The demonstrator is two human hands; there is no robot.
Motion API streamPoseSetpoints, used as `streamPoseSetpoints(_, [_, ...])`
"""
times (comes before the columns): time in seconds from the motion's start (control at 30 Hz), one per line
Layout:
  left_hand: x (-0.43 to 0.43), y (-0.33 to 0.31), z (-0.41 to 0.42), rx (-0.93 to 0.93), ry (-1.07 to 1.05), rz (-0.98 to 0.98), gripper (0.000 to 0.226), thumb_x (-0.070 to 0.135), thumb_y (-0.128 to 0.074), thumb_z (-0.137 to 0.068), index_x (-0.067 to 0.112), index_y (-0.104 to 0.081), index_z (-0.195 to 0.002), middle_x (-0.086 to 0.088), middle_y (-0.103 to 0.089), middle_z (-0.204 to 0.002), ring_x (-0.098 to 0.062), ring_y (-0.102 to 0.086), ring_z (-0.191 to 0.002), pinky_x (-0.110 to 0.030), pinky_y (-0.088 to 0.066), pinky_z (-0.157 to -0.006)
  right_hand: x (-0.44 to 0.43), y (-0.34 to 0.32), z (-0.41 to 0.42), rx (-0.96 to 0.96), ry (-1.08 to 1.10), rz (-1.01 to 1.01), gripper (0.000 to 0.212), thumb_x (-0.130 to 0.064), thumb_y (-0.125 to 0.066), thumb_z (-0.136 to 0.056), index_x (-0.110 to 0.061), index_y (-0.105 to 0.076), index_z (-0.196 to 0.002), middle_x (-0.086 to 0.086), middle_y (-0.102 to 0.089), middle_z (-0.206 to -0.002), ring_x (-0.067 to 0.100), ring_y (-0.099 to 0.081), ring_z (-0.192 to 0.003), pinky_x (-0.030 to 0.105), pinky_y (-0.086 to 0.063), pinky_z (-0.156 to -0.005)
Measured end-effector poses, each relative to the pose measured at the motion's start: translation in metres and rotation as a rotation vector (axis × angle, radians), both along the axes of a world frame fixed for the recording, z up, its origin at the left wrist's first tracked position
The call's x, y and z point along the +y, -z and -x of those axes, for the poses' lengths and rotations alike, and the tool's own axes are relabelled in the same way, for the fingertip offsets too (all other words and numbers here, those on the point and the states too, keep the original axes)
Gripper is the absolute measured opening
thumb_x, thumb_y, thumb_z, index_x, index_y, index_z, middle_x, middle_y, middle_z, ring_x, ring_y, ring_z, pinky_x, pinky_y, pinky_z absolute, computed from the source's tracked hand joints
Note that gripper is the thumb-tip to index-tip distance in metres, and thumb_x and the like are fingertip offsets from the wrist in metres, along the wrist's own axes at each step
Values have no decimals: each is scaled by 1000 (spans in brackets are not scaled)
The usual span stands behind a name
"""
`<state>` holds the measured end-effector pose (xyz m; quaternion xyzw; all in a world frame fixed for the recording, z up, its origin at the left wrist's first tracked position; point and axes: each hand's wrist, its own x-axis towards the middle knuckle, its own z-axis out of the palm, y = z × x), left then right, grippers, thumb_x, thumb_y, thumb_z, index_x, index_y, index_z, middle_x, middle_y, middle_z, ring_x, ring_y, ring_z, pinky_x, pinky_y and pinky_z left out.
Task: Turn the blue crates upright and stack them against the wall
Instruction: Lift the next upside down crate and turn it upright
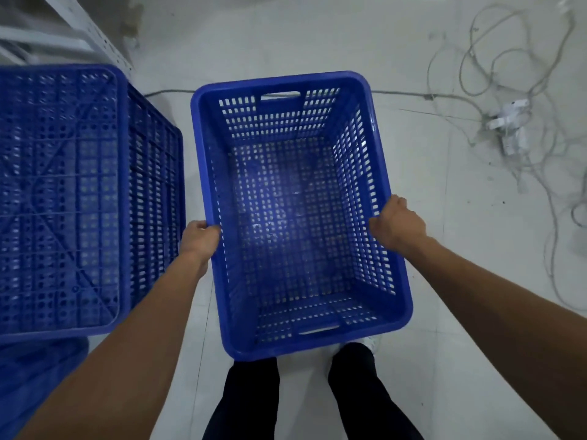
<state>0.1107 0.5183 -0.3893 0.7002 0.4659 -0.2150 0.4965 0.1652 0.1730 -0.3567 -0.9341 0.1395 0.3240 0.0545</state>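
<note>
Both hands, left [201,239] and right [397,222], are closed on the long rims of the upright crate [295,214], balancing it above the floor [444,281] for carrying; an upturned crate [79,198] waits just left.

Upright crate [298,214]: blue moulded plastic, perforated grid walls + base, smooth rim w/ slight sheen. Upturned crate [63,198]: same plastic, ribbed underside, semi-gloss. Floor [444,281]: pale tile, smooth, glossy, a bit scuffed. Rack [92,30]: white-painted perforated metal, matt. Cables [508,90]: white plastic sheath. Trousers [254,401]: dark matt cloth.
</note>
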Motion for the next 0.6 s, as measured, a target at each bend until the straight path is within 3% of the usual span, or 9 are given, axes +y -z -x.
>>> streamPoseSetpoints(0.13, [10, 10, 1, 74, 59, 12, 25, 17, -54, -98, 10, -54, -121, -3, -64, -103, -18, -60, -84, -36, -50, -81, -19, 10, -8, 36, 24, -37, 48, -31, -49, -96, -1, -38, -132, 16, -45, -133, 36, -57, -108, 38, -40, -77])
streamPoseSetpoints(0.23, [14, 19, 2, 108, 93, -26, 37, 18, -55, -96, 11, -52, -133, -6, -61, -120, -25, -62, -102, -41, -54, -88, -28, 14, -13, 57, 61, -63, 50, -33, -48, -96, -3, -37, -136, 15, -45, -137, 37, -55, -115, 43, -44, -89])
streamPoseSetpoints(0.33, [16, 21, 0, 128, 111, -51, 35, 16, -58, -96, 14, -52, -130, -5, -58, -110, -28, -63, -102, -49, -55, -95, -33, 18, -17, 68, 123, -105, 55, -35, -49, -96, -5, -35, -141, 15, -44, -140, 37, -53, -120, 45, -44, -94])
streamPoseSetpoints(0.6, [24, 33, -7, 193, 250, -124, 26, 27, -56, -98, 18, -50, -123, -12, -67, -108, -32, -69, -95, -53, -61, -80, -33, 37, -33, 29, 236, -168, 53, -27, -54, -94, -5, -37, -139, 16, -49, -136, 37, -54, -118, 46, -45, -96])
